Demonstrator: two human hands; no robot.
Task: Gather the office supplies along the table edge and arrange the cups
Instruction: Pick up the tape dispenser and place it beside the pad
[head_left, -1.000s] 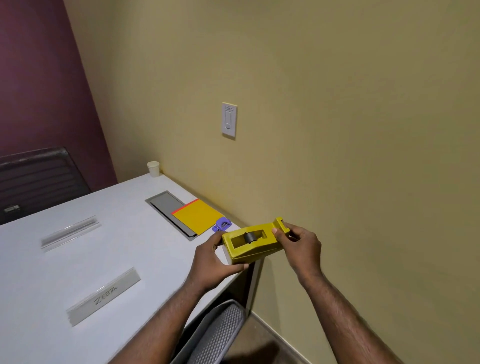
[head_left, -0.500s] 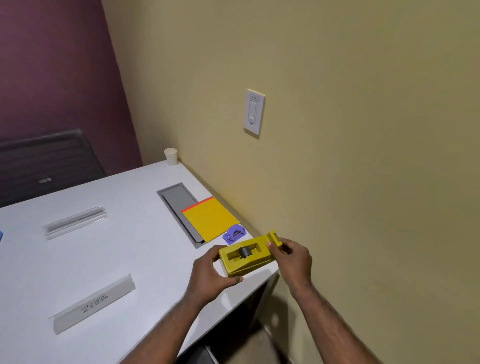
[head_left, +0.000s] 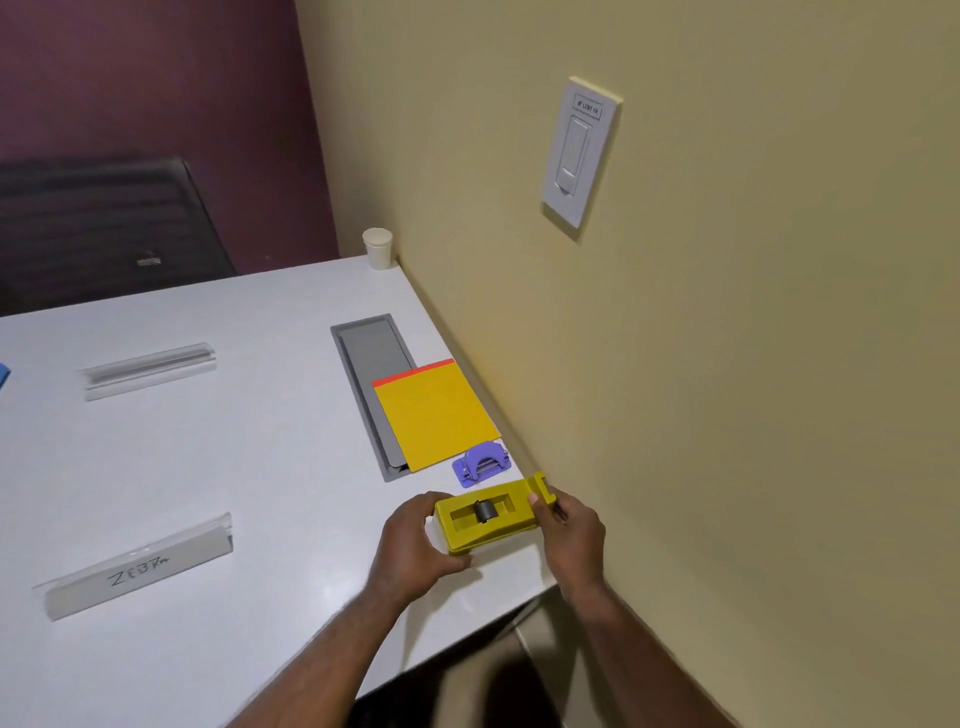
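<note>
Tape dispenser (head_left: 488, 517) between left hand (head_left: 413, 545) and right hand (head_left: 571, 535), fingers curled.

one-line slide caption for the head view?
Both hands, left and right, hold a yellow tape dispenser at the table corner.

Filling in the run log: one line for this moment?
both hands grip yellow tape dispenser | at table corner by wall | purple hole punch just beyond | cup far corner
</note>
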